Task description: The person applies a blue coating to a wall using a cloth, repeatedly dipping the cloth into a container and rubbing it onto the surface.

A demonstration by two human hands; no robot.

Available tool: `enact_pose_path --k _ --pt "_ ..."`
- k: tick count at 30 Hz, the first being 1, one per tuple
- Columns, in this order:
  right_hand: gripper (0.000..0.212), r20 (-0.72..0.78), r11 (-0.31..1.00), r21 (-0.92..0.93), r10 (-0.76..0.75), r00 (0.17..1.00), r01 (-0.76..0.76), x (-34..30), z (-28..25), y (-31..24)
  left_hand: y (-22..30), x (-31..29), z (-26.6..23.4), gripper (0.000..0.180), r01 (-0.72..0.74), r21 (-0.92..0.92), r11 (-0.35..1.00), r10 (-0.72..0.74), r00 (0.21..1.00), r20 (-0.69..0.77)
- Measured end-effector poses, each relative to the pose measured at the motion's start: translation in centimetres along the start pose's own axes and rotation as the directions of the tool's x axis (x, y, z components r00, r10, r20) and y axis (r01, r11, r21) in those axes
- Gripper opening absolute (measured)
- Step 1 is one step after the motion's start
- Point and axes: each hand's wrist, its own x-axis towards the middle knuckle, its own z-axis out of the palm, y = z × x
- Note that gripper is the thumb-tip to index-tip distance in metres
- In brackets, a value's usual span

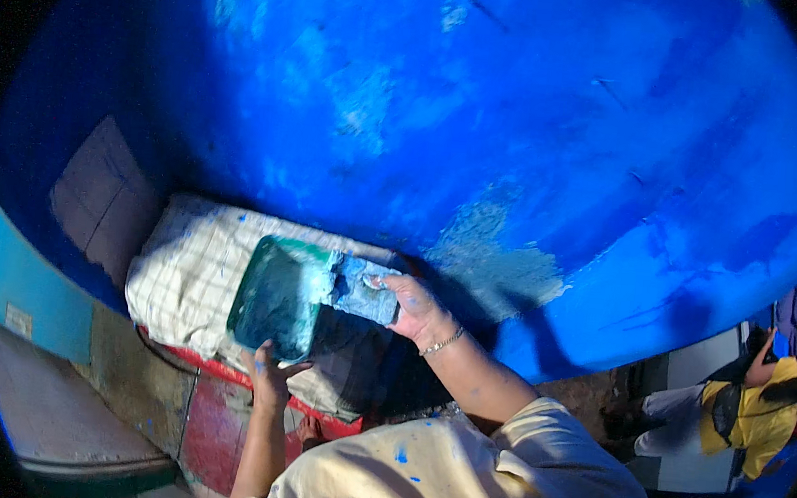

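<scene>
My left hand (268, 381) grips the near edge of a green plastic tray (242, 298), its thumb spread to the right and some fingers hidden by the rim. Bluish smears coat the tray's inside. With my right hand (417, 314), I hold a flat, pale blue, paint-caked piece (363, 288), its thumb on top. Its exact kind does not show. The left end of the piece reaches over the tray's right rim. Blue paint specks mark my hands, and a bracelet circles my right wrist.
A blue-painted wall (558, 121) with paler patches rises ahead. Below it a white checked cloth (187, 265) covers a bulky support with a red lower edge. At the right is a person in a yellow top (755, 413). Reddish floor tiles (214, 431) lie at the lower left.
</scene>
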Motion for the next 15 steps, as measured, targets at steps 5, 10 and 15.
enact_pose_path --k 5,10,15 --pt "0.049 -0.013 0.997 0.02 -0.068 0.998 0.068 -2.5 -3.5 -2.8 -0.7 3.0 -2.4 0.058 -0.128 -0.083 0.988 0.092 0.934 -0.345" --pt "0.047 -0.077 0.992 -0.019 -0.127 0.989 0.126 -6.8 -7.3 -5.2 -0.2 8.3 -8.5 0.057 -0.206 0.006 0.979 0.188 0.88 -0.437" --pt "0.035 -0.244 0.972 -0.128 -0.223 0.944 0.196 -9.4 -8.4 -6.2 1.1 10.0 -8.0 0.07 -0.141 0.187 0.972 0.224 0.791 -0.569"
